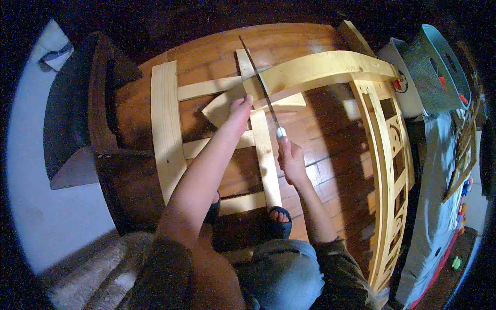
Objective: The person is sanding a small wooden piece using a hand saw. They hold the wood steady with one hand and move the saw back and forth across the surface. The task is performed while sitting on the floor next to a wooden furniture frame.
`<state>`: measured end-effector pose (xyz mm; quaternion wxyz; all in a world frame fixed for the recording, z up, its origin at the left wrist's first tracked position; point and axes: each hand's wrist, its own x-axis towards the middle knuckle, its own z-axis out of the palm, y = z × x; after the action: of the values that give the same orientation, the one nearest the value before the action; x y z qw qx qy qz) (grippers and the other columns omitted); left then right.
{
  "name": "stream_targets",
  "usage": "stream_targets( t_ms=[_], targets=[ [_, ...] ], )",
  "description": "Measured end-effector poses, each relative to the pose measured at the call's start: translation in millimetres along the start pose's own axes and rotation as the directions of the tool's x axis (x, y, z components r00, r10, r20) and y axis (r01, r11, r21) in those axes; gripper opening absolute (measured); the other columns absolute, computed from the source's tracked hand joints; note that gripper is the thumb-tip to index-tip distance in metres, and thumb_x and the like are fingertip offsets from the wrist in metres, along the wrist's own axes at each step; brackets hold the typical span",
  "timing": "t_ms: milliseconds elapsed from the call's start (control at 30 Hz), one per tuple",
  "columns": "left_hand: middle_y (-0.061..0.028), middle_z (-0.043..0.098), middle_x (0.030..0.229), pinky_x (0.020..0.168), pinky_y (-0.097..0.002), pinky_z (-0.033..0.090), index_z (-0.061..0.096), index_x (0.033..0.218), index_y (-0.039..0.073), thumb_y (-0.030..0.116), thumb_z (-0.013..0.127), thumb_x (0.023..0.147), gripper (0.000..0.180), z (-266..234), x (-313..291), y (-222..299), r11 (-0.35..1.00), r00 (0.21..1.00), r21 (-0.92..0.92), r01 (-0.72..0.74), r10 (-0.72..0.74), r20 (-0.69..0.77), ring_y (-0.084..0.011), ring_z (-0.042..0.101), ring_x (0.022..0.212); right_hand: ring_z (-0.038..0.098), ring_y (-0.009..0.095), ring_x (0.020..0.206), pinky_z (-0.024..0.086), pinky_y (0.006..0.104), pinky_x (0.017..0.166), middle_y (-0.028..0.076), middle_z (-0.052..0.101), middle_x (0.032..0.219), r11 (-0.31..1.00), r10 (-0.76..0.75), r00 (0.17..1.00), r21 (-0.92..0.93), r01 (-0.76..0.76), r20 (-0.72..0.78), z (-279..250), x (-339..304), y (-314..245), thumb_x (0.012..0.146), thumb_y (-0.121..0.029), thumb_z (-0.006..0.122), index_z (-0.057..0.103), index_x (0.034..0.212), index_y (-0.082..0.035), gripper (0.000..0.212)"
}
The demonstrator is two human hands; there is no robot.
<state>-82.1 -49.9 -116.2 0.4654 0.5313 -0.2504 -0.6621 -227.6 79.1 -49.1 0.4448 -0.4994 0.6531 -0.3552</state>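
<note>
A hand saw (pixel 265 92) with a long thin dark blade and a pale handle is in my right hand (pixel 292 159), its fingers wrapped round the handle. The blade lies across a light wooden plank (pixel 320 68), a little to the right of my left hand (pixel 241 114). That hand is closed on the plank's near edge, thumb on top; its other fingers are partly hidden. The plank runs from the left-hand side over to a slatted wooden frame (pixel 380 175) on the right. Under its left part lies a flat, ladder-like wooden frame (pixel 166 119).
My sandalled foot (pixel 280 216) is close to the flat frame's lower end. Brown wooden floor (pixel 325 160) spreads between the frames. A dark piece of furniture (pixel 98 98) stands at the left. Beyond the slatted frame are a teal basket (pixel 431 72) and a bed-like surface with grey cloth (pixel 436 155).
</note>
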Motion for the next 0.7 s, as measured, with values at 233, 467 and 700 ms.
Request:
stream_targets(
  t_ms=[233, 467, 700],
  targets=[
    [-0.0067, 0.056, 0.086, 0.073, -0.0309, 0.041, 0.056, 0.095, 0.0, 0.034, 0.052, 0.086, 0.036, -22, 13, -3, 0.996, 1.0, -0.087, -0.001, -0.001, -0.022, -0.0149, 0.049, 0.078, 0.03, 0.005, 0.035, 0.021, 0.0219, 0.03, -0.004, 0.034, 0.049, 0.951, 0.221, 0.975, 0.23, -0.209, -0.028, -29, -141, 67, 0.092, -0.041, 0.033, 0.041, 0.067, -0.008, 0.042],
    [-0.0045, 0.056, 0.083, 0.07, -0.0319, 0.043, 0.057, 0.092, 0.002, 0.032, 0.056, 0.084, 0.031, -5, -7, 13, 0.995, 0.992, 0.0, 0.103, -0.103, -0.08, -0.0154, 0.049, 0.078, 0.033, 0.008, 0.038, 0.027, 0.0244, 0.034, -0.002, 0.036, 0.048, 1.0, 0.016, 0.999, 0.007, -0.016, 0.044, -1, -4, 4, 0.091, -0.041, 0.035, 0.038, 0.062, -0.009, 0.044],
    [-0.0044, 0.058, 0.084, 0.069, -0.03, 0.042, 0.059, 0.09, 0.001, 0.032, 0.056, 0.084, 0.032, 0, -23, 24, 0.998, 0.993, 0.065, 0.009, -0.001, -0.12, -0.0139, 0.049, 0.074, 0.029, 0.005, 0.037, 0.021, 0.0206, 0.034, -0.006, 0.029, 0.049, 0.946, 0.156, 0.988, 0.288, -0.152, 0.011, -28, -136, 69, 0.092, -0.038, 0.031, 0.045, 0.076, -0.005, 0.04]
  ],
)
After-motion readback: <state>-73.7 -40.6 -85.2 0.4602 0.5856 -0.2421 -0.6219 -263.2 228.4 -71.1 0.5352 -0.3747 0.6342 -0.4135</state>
